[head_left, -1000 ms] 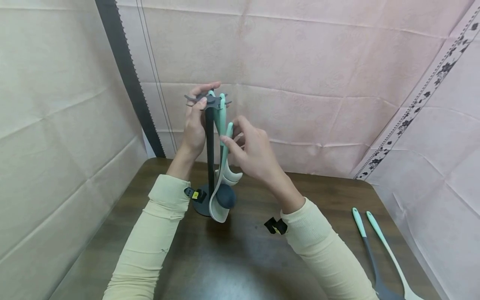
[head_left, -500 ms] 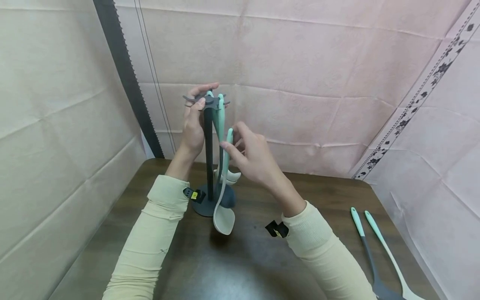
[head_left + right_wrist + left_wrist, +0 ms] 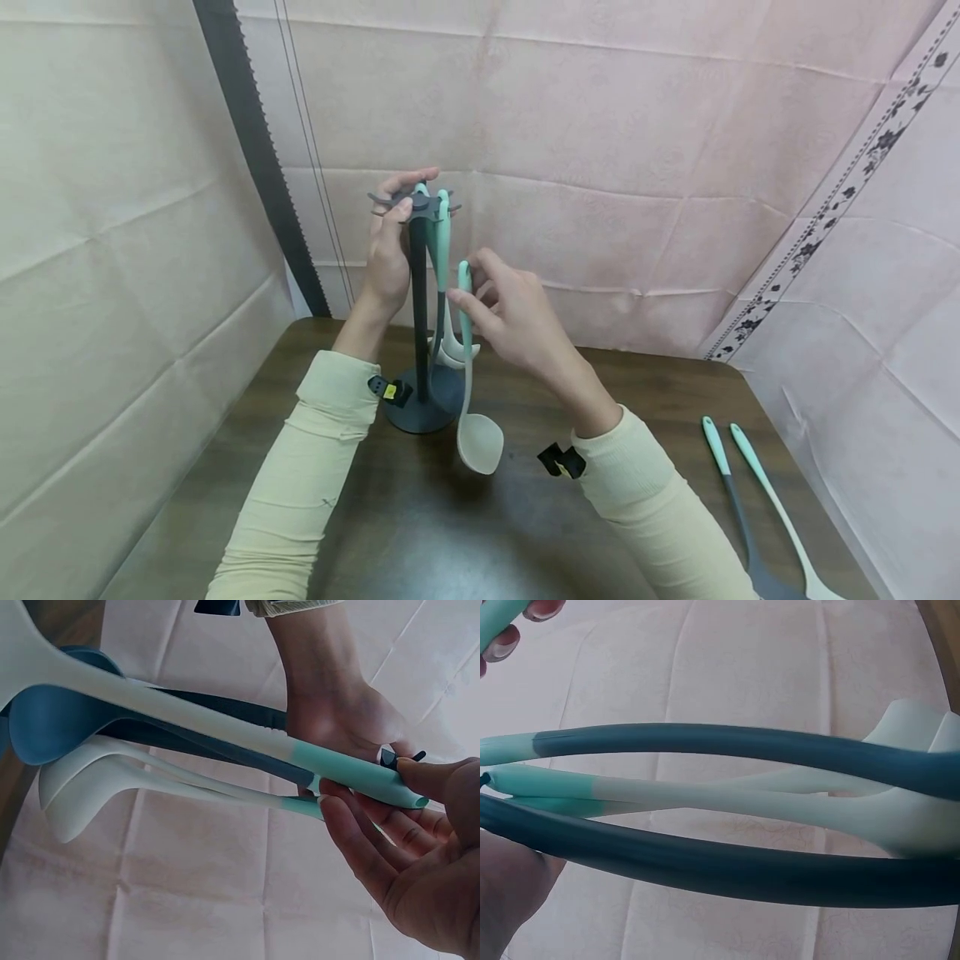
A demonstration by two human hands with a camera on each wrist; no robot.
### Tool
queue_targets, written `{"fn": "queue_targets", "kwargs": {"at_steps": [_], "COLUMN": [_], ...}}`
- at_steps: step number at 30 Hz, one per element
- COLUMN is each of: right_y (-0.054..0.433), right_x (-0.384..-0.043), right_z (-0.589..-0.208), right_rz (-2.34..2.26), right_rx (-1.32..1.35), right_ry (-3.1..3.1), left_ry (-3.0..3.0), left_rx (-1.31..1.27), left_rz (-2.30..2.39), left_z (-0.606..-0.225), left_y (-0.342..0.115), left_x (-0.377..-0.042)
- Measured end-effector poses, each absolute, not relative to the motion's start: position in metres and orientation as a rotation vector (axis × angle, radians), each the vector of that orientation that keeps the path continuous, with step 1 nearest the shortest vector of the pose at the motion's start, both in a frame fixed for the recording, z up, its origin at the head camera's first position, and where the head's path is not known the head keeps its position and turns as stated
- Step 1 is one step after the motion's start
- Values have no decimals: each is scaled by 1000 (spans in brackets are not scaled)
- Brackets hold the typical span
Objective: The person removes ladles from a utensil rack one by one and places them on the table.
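Note:
My left hand (image 3: 388,262) grips the top of a dark utensil stand (image 3: 418,308), thumb on its hooked crown. My right hand (image 3: 517,321) pinches the mint handle of a pale spoon (image 3: 480,443) between thumb and fingers. This spoon hangs bowl down, just right of the stand, above the table. Still on the stand hang a dark blue ladle (image 3: 60,724) with a mint handle and, behind it, two pale utensils (image 3: 90,791) with curved heads. In the left wrist view, the ladle's dark shaft (image 3: 727,741) runs alongside the stand's pole (image 3: 742,870).
On the right side of the wooden table (image 3: 375,517) lie a dark-shafted utensil (image 3: 738,508) and a pale one (image 3: 780,508), both mint-handled, their heads partly cut off by the frame. Cloth curtains (image 3: 600,167) enclose the table at the back and both sides.
My right hand has moved the pale spoon slightly down and right, away from the stand, and its bowl has turned outward. My left hand has stayed on the stand's top.

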State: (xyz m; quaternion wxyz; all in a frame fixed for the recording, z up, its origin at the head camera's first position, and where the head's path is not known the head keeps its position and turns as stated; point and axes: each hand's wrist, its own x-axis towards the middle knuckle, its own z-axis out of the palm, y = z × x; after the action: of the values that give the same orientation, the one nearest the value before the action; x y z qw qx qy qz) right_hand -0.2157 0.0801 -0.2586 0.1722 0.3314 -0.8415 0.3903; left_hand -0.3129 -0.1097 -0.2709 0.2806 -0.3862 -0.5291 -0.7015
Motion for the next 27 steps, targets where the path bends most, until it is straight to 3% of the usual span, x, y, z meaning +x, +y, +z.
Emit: {"fn": "queue_targets", "kwargs": {"at_steps": [27], "right_y": [102], "right_x": [-215], "right_z": [-254], "right_rz": [944], "right_rx": [847], "right_ry": [-2347], "left_ry": [-1406], "left_rx": [-1027], "left_rz": [-1874], "left_z": [-271], "left_y": [-108], "left_x": [-314]}}
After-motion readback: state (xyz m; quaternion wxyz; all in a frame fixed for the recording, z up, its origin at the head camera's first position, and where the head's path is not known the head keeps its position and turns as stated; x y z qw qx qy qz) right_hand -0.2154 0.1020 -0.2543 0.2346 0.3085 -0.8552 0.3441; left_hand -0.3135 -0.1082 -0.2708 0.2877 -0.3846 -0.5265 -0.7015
